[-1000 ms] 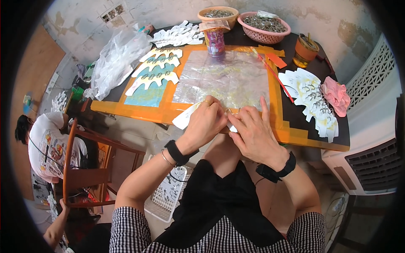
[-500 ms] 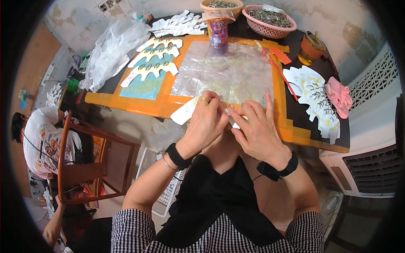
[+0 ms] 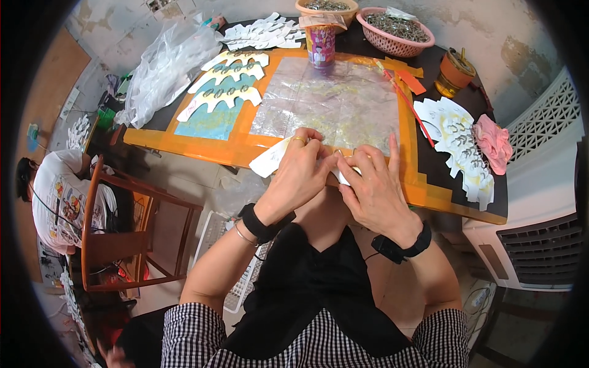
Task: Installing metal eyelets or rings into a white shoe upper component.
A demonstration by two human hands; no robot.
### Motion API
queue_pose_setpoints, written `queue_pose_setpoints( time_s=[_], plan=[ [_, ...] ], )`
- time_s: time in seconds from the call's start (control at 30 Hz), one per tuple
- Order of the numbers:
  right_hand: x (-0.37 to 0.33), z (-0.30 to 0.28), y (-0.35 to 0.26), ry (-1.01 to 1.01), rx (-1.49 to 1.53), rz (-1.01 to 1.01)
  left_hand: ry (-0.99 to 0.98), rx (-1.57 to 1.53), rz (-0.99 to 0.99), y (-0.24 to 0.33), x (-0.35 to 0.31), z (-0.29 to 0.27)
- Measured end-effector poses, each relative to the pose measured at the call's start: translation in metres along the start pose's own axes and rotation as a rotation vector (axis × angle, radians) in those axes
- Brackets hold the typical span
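Pinching white card [image 3: 270, 163], both hands

Worn on the head, left of a side-by-side pair, looking steeply down and slightly forward over the wearer's own chest and lap. Wide fisheye: dark round rim at the corners, straight edges of the orange-bordered table [image 3: 202, 144] bowed toward it. Upright, unmirrored, picture left being the wearer's left. Close to the left hand [image 3: 299, 168] and right hand [image 3: 372, 187], both near centre, forearms entering from below. Farther off, toward the top, the pink basket [image 3: 396, 37] at the table's far side; at the left edge, a wooden chair [image 3: 101, 245] on the floor. Only this one view supplied, so no overlap to tell.
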State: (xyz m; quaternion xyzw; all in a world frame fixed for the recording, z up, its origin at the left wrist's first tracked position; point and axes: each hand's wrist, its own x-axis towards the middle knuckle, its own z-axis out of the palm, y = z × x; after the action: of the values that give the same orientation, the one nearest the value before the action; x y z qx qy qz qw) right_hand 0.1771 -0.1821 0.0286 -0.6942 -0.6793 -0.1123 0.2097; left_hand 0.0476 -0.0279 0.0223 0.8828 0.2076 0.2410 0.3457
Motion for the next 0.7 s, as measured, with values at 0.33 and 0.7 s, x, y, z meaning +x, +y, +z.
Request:
queue_pose_setpoints(
  time_s=[0.33, 0.7],
  plan=[
    [0.0, 0.001, 0.001, 0.028, 0.017, -0.019, 0.079, -0.034, -0.029, 0.005, 0.001, 0.007],
    [0.005, 0.004, -0.009, 0.061, -0.08, 0.02, 0.242, 0.157, 0.062, 0.01, -0.001, 0.021]
  ],
)
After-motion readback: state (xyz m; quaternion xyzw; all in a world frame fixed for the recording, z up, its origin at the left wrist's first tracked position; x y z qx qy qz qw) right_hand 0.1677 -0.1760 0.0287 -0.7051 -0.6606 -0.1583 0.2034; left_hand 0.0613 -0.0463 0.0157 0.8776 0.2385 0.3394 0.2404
